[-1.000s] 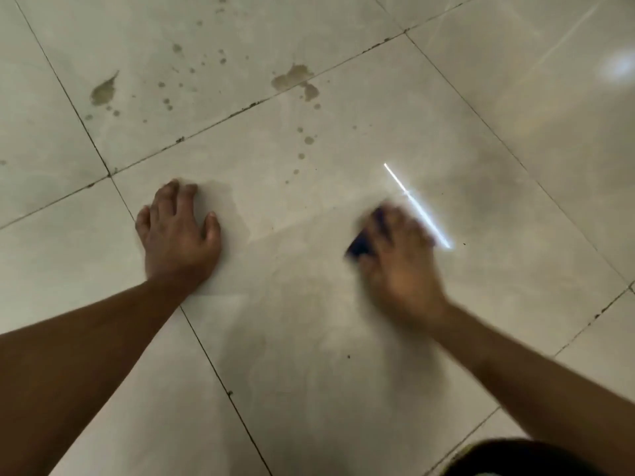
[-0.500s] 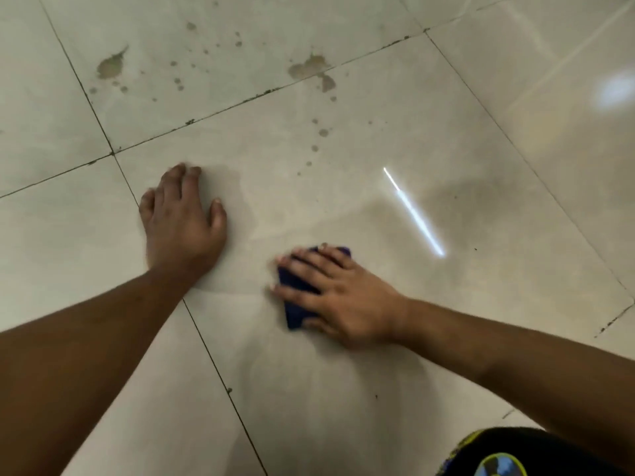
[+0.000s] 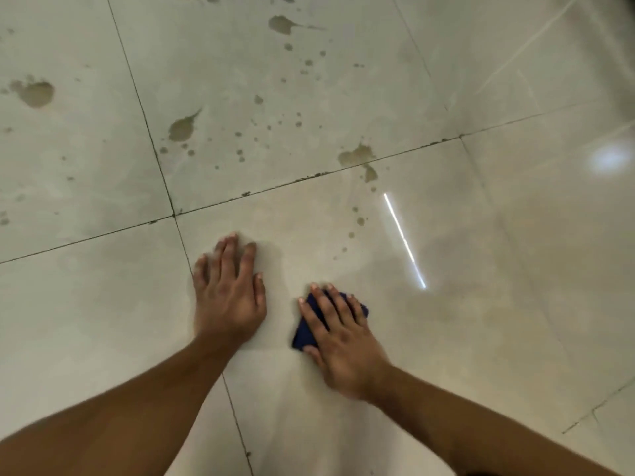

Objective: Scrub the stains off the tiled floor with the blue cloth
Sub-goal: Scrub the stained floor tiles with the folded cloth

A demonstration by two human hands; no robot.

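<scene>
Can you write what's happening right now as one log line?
right hand: pressing blue cloth on tile | left hand: flat on floor | stains: ahead, unscrubbed

Glossy pale floor tiles, dark grout lines, reflected light streak

The cloth was dark blue; the tiled floor pale beige with dark grout lines; the stains brownish-olive splotches.
</scene>
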